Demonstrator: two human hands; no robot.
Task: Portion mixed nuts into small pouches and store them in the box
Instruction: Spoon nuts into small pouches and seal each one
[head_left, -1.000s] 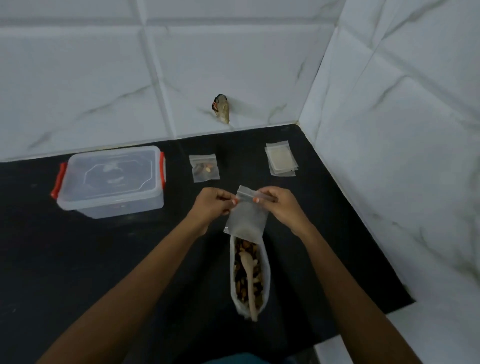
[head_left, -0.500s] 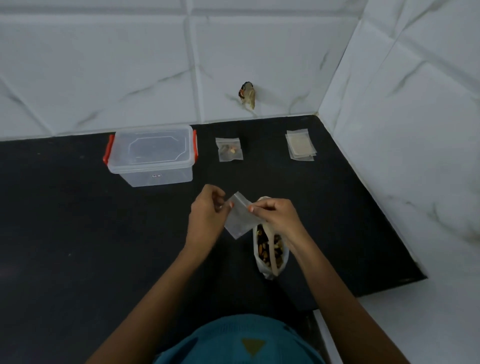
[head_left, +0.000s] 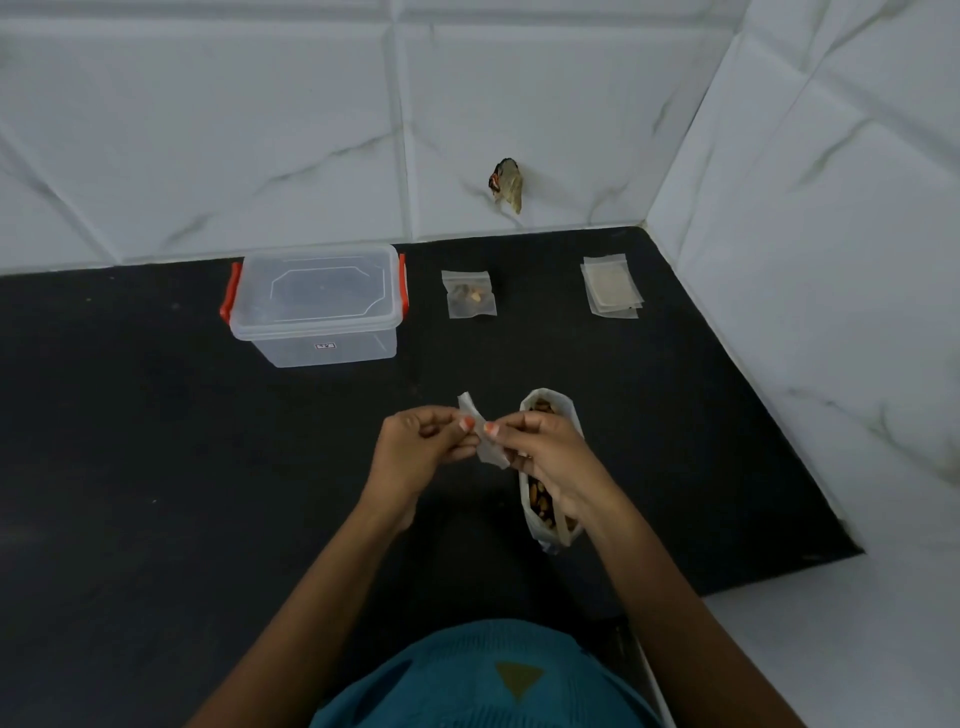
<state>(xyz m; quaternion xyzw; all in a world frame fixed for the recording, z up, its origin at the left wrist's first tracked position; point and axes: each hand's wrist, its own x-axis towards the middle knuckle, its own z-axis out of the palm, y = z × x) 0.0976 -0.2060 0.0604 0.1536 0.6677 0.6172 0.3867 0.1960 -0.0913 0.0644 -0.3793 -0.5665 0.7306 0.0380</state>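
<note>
1. The left hand (head_left: 423, 447) has its fingers curled, and thumb and forefinger pinch the left edge of a small clear pouch (head_left: 491, 452).
2. The right hand (head_left: 550, 457) pinches the same pouch at its right edge, fingers curled. The two hands are close together with the pouch between them.
3. The pouch is held above the black counter (head_left: 156, 441), crumpled and tilted. I cannot tell whether its mouth is open.
4. The bag of mixed nuts (head_left: 565, 413) lies on the counter under the right hand and wrist, mouth open, with nuts visible inside.
5. The clear box (head_left: 311, 306) with red clips stands at the back left of the counter near the wall, lid on.
6. One filled pouch (head_left: 469, 293) lies flat just right of the box, not touching it.
7. A stack of empty pouches (head_left: 610, 286) lies further right, near the corner of the tiled wall (head_left: 208, 130).
</note>
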